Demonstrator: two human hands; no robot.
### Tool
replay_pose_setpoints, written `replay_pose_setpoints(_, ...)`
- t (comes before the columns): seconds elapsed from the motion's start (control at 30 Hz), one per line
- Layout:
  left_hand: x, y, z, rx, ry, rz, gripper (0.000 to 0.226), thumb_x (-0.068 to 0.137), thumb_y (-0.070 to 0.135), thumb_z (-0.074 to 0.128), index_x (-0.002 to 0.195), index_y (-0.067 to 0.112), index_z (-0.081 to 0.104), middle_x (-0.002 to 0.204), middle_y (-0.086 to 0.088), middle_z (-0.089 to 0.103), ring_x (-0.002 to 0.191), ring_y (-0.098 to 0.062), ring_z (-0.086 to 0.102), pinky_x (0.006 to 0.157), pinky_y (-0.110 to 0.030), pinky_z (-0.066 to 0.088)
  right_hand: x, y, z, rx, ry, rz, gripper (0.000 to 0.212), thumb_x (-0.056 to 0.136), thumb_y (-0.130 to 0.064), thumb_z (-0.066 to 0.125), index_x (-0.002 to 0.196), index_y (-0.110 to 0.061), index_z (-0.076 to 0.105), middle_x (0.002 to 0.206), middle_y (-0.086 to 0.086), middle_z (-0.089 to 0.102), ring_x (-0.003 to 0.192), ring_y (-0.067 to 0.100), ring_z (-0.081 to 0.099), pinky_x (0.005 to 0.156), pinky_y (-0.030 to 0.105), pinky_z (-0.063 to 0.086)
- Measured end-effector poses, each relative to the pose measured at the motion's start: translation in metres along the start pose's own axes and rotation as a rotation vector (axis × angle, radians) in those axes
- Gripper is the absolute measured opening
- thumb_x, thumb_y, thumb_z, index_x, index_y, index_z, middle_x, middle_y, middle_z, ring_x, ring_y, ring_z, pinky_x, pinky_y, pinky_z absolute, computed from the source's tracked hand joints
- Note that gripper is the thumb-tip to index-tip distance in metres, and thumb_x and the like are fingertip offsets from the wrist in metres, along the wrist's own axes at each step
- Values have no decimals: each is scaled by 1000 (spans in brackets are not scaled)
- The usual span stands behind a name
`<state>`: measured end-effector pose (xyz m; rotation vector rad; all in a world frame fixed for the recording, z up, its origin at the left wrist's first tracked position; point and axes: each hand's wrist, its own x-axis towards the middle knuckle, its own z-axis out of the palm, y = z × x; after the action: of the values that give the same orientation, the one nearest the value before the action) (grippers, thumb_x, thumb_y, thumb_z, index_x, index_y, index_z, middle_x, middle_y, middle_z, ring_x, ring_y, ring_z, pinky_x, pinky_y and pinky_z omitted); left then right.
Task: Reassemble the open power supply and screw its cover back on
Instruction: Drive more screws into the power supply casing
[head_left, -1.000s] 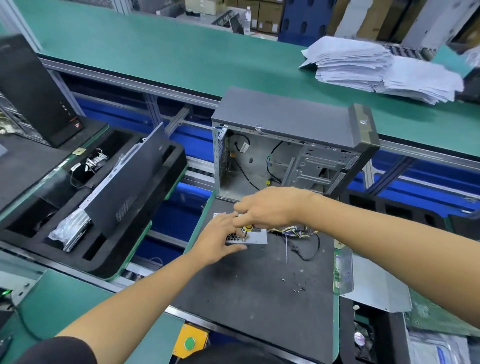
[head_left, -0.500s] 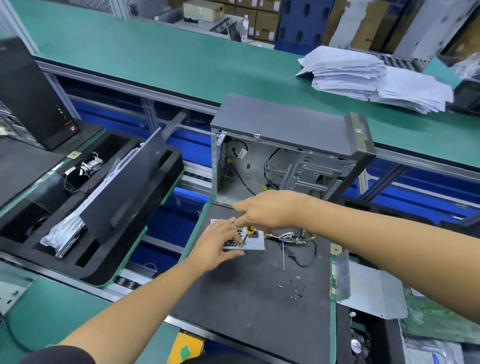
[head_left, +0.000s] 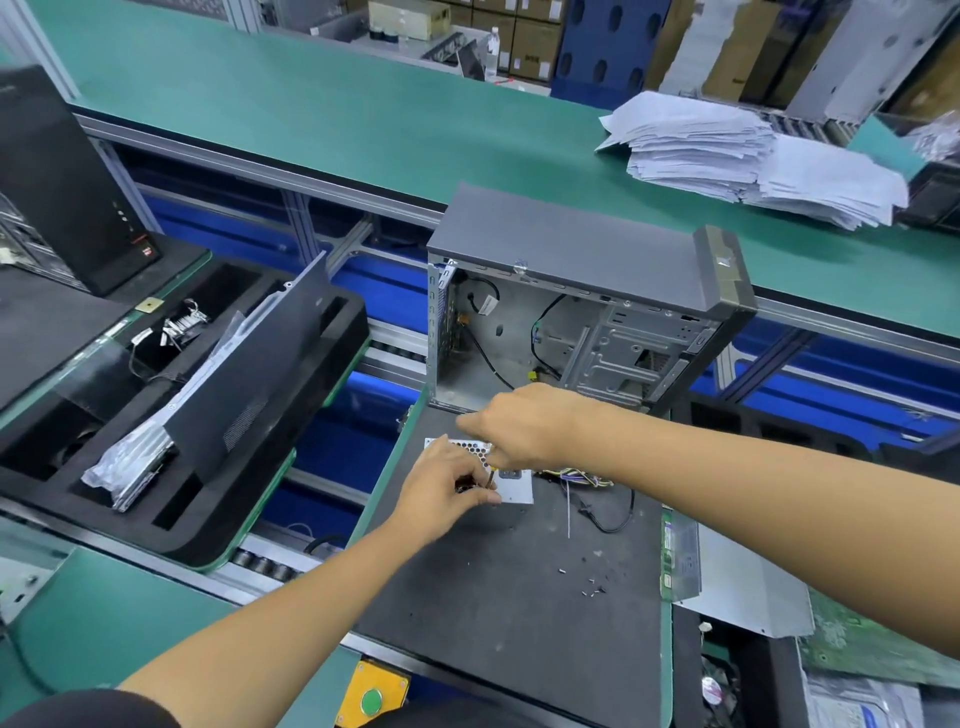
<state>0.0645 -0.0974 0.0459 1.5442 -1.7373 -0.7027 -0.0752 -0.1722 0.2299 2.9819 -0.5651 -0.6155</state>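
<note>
Head view: the left hand (head_left: 441, 480) has curled since half a second ago, fingers now gripping the power supply (head_left: 511, 483) on the dark surface (head_left: 509, 597). The right hand (head_left: 519, 423) pinches a screwdriver (head_left: 490, 475) upright over it. The open computer case (head_left: 571, 332) behind holds loose cables.

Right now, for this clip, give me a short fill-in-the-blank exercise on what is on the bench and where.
1. The power supply lies on a dark mat, in front of an open computer ____.
2. The left hand and the right hand both work at the ____ supply.
3. On the green bench beyond the case lies a stack of white ____.
4. Loose small screws lie on the mat to the ____ of the left hand.

Missing words: case; power; papers; right
</note>
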Motion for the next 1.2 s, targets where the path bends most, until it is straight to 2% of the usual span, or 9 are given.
replay_pose_setpoints(0.13, 2, 1, -1, -142, -32, -111, 20, 74, 31, 92, 80, 29, 72, 91, 14, 67, 100, -13, 56, 87, -37, 49, -4, 10, -12, -214, -18, -366, 33, 93, -19, 54, 124, -24, 43, 91, -6, 48, 60, 28, 53, 49, 35, 35)
replay_pose_setpoints(0.23, 2, 0, -4, -67, -68, -37, 18, 77, 32, 88, 90, 28, 76, 94, 33, 65, 109, 6, 45, 103, -42, 44, 0, 6, -16, -367, -9, -542, 24, 100, -19, 44, 122, -25, 51, 101, -3, 59, 71, 28, 59, 62, 39, 50)
replay_pose_setpoints(0.4, 1, 2, -6, -21, -44, -103, 21, 73, 42, 90, 78, 46, 70, 104, 32, 61, 113, 0, 49, 95, -32, 49, 10, -15, -4, -50, 74, -22, 20, 96, -23, 51, 114, -17, 57, 66, -1, 41, 56, 24, 42, 46, 31, 24)
replay_pose_setpoints(0.53, 0, 2, -7, -43, -39, -14, 26, 77, 42, 87, 91, 53, 68, 106, 28, 62, 111, 2, 41, 102, -31, 41, 16, -23, -2, 56, 26, 256, 19, 95, -27, 54, 107, -14, 59, 67, -2, 33, 74, 30, 62, 45, 29, 20)
replay_pose_setpoints(0.67, 2, 3, -7, -54, -38, -73, 18, 76, 42, 89, 82, 35, 74, 97, 22, 65, 111, -2, 48, 89, -24, 44, 9, -7, -14, -294, 88, -176, 33, 98, -38, 45, 128, -22, 45, 85, -2, 44, 50, 25, 42, 46, 32, 30)
replay_pose_setpoints(0.8, 4, 7, -8, 15, -45, -32, 26, 77, 37, 89, 96, 41, 71, 99, 33, 52, 114, -15, 50, 108, -38, 41, 9, -2, -16, -442, 2, -534, 22, 99, -23, 45, 119, -29, 50, 100, -2, 62, 63, 25, 53, 52, 35, 43)
replay_pose_setpoints(0.97, 3, 2, -3, 12, -12, -75, 24, 72, 47, 88, 75, 37, 67, 96, 26, 66, 113, -10, 48, 115, -21, 27, 10, -12, 6, 208, 98, 244, 3, 89, -22, 54, 89, -20, 52, 65, -2, 40, 63, 29, 47, 47, 28, 22)
replay_pose_setpoints(1.03, 2, 2, 1, 11, 10, -60, 24, 75, 45, 87, 71, 35, 66, 85, 19, 70, 107, -14, 52, 118, -18, 18, 11, -11, 7, 274, 128, 328, 23, 85, -22, 55, 71, -20, 36, 63, 0, 39, 56, 27, 46, 46, 28, 22)
replay_pose_setpoints(1.2, 3, 6, -2, -23, 2, -85, 14, 73, 38, 90, 74, 33, 77, 88, 18, 68, 113, -15, 51, 105, -41, 44, 5, 11, -4, -289, 92, -251, 29, 91, -39, 49, 116, -26, 44, 73, -2, 44, 43, 20, 31, 44, 29, 23)
